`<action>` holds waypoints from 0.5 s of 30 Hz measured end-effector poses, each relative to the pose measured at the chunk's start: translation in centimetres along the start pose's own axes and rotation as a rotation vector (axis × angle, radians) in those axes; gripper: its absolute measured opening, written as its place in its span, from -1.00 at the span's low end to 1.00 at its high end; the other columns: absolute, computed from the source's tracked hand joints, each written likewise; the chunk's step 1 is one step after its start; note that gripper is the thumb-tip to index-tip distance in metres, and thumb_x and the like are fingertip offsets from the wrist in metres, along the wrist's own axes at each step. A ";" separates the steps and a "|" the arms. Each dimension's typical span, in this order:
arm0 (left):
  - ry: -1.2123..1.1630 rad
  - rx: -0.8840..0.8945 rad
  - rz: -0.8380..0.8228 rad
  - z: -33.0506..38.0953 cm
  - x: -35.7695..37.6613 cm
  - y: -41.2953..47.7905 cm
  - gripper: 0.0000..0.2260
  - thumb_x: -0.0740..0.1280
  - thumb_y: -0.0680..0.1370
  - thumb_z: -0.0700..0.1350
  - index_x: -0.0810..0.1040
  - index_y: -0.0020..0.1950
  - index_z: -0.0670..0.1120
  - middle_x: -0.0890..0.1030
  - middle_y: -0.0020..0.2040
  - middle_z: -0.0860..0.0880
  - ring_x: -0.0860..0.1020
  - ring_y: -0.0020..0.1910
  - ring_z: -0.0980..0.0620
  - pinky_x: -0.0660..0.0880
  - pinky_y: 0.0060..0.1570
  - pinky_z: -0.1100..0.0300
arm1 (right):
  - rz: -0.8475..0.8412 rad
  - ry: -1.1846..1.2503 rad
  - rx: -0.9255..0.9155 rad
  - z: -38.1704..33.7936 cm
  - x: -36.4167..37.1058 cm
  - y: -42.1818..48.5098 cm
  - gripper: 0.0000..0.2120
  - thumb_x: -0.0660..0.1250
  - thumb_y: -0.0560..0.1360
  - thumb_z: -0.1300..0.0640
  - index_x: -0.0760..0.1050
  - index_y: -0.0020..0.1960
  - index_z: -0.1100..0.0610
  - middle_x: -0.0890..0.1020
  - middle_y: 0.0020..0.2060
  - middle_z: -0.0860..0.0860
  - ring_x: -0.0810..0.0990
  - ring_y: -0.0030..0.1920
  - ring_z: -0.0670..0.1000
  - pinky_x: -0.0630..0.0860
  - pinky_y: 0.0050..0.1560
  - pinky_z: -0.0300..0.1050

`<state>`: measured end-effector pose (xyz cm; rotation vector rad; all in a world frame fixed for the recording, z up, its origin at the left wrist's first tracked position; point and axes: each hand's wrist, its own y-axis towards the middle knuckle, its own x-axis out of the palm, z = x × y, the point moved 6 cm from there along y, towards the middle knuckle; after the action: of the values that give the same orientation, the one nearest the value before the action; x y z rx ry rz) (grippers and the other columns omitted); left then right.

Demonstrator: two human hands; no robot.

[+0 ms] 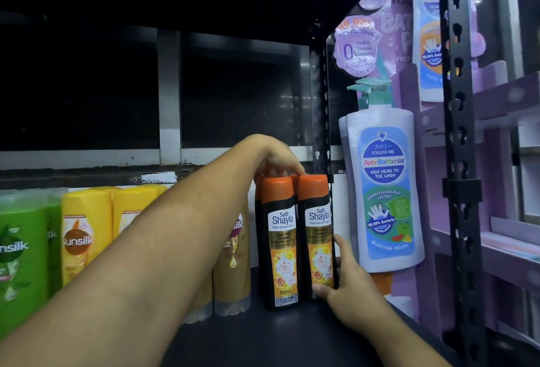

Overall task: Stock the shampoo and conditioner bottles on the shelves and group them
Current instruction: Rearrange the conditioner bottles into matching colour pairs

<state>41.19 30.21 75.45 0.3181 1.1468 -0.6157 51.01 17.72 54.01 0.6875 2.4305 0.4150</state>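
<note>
Two black Safi Shayla bottles with orange caps stand upright side by side on the dark shelf (pixel 277 334), the left bottle (pixel 280 244) and the right bottle (pixel 317 235), with more of the same kind behind them. My left hand (pixel 277 159) reaches over from above and rests its fingers on the caps at the back. My right hand (pixel 342 276) grips the lower right side of the right bottle, thumb on its front.
Left of them stand gold Sunsilk bottles (pixel 232 261), yellow Sunsilk bottles (pixel 86 235) and green Sunsilk bottles (pixel 20 258). A black slotted upright (pixel 464 191) and a purple cardboard display with a white wash-bottle cutout (pixel 385 185) border the shelf on the right.
</note>
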 end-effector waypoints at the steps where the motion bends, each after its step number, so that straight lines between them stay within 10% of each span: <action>1: -0.013 0.030 0.014 0.2 0.0 -0.3 -0.63 0.47 0.53 0.05 0.61 0.32 0.01 0.68 0.21 -0.21 0.63 0.24 -0.23 0.49 0.29 -0.19 | 0.002 -0.001 -0.001 0.0 0.0 0.0 -0.12 0.49 0.47 0.27 0.06 0.47 -0.33 0.65 0.08 -0.23 0.62 0.12 -0.20 0.50 0.19 -0.19; 15: 0.028 0.132 0.125 1.4 -0.3 -1.1 -0.64 0.36 0.58 -0.23 0.61 0.35 0.00 0.63 0.22 -0.13 0.62 0.15 -0.16 0.58 0.20 -0.17 | 0.014 0.008 -0.010 0.4 -0.3 0.4 -0.15 0.51 0.45 0.28 0.13 0.47 -0.27 0.64 0.05 -0.22 0.63 0.07 -0.21 0.47 -0.01 -0.37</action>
<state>41.50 28.69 76.33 0.5090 1.1068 -0.5794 51.61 17.91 53.98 0.7006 2.4304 0.4362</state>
